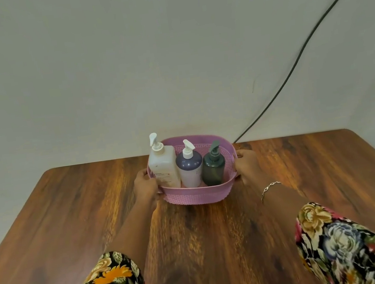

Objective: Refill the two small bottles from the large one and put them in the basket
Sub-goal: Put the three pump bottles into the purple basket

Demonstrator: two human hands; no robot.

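A pink woven basket point(196, 195) stands on the wooden table near its far edge. Inside it stand three pump bottles: a tall white one point(163, 166) at the left, a purple and white one point(190, 167) in the middle, and a dark green one point(213, 168) at the right. My left hand point(145, 185) grips the basket's left side. My right hand point(248, 166) grips its right side, with a thin bracelet on that wrist. Both forearms reach forward from floral sleeves.
The brown wooden table point(72, 216) runs up to a pale wall. A black cable point(306, 40) slants down the wall to the table's far edge, right of the basket.
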